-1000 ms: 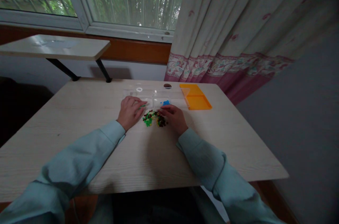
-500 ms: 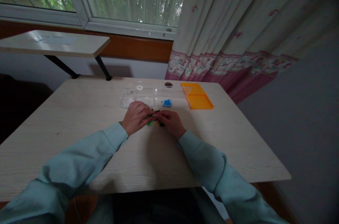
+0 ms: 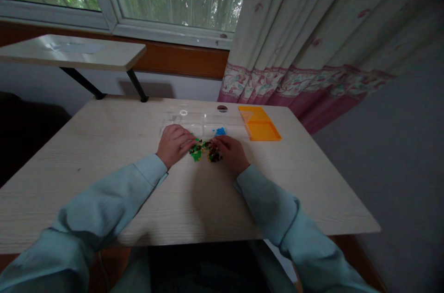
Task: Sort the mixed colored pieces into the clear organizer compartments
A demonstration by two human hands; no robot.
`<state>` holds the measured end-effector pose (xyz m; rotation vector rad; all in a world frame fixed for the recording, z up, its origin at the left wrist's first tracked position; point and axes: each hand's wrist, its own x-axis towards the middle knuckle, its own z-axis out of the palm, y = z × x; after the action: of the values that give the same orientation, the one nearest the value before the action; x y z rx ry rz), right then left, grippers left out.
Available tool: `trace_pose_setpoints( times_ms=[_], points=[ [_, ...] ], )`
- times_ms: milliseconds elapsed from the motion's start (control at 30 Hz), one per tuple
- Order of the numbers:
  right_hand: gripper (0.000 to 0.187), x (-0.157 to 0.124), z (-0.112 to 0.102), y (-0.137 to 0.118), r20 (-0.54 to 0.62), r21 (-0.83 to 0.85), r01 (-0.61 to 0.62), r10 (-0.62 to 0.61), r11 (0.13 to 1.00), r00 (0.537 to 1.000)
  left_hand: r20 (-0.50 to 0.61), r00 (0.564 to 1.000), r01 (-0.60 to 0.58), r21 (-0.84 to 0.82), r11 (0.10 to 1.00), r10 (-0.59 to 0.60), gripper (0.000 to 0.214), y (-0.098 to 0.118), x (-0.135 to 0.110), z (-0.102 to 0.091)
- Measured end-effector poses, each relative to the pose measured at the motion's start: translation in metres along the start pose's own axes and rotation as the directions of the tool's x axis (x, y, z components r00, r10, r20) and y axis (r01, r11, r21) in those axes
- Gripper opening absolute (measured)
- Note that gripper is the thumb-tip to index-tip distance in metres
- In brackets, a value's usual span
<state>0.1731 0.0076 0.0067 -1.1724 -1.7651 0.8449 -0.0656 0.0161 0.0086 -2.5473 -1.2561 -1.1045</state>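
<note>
A small heap of tiny green, dark and yellowish beads (image 3: pixel 203 150) lies on the pale wooden table (image 3: pixel 104 154). My left hand (image 3: pixel 173 143) rests at the heap's left edge with fingers curled, fingertips touching the green beads. My right hand (image 3: pixel 231 153) sits at the heap's right edge, fingers bent down onto the dark beads. Whether either hand pinches a bead is too small to see. Just behind the heap stands a clear compartment box (image 3: pixel 183 119) with a few blue beads (image 3: pixel 219 131) in one cell.
An orange lid (image 3: pixel 260 124) lies to the right of the clear box. A second small table (image 3: pixel 69 52) stands behind at the left under the window. A patterned curtain (image 3: pixel 312 52) hangs at the right, beyond the table's edge.
My hands were close together over the heap half a second ago; now they have parted slightly and the beads show between them. The view has shifted a little.
</note>
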Motion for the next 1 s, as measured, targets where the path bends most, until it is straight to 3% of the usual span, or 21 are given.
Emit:
trace_pose_setpoints(
  times_ms=[100,233,367,533,767,900,1000],
  points=[
    [0.021,0.007,-0.017,0.008,-0.014,-0.198,0.064,-0.068,0.978,0.998,-0.056,0.993,0.108,0.02,0.994,-0.106,0.023,-0.014,0.002,0.001],
    [0.013,0.009,-0.029,0.01,0.241,-0.401,0.277,-0.191,0.873,0.952,-0.089,0.985,0.153,0.031,0.988,-0.15,0.023,-0.024,0.003,0.002],
    [0.009,0.006,-0.027,0.003,0.378,-0.411,0.401,-0.247,0.819,0.892,-0.069,0.987,0.148,0.01,0.989,-0.147,0.022,-0.023,0.002,0.006],
    [0.011,0.002,-0.015,-0.002,0.364,-0.395,0.459,-0.323,0.796,0.874,-0.069,0.984,0.163,0.0,0.987,-0.162,0.021,-0.023,0.002,0.008],
    [0.03,-0.008,0.022,-0.008,0.422,-0.432,0.552,-0.38,0.714,0.823,-0.052,0.983,0.179,0.007,0.984,-0.178,0.021,-0.022,0.003,0.009],
    [0.025,-0.007,0.032,-0.008,0.443,-0.436,0.603,-0.424,0.668,0.79,-0.04,0.984,0.174,0.012,0.985,-0.173,0.022,-0.02,0.004,0.008],
    [0.018,-0.005,0.029,-0.004,0.398,-0.431,0.574,-0.424,0.696,0.814,-0.048,0.984,0.175,0.017,0.984,-0.174,0.022,-0.02,0.004,0.008]
  ],
)
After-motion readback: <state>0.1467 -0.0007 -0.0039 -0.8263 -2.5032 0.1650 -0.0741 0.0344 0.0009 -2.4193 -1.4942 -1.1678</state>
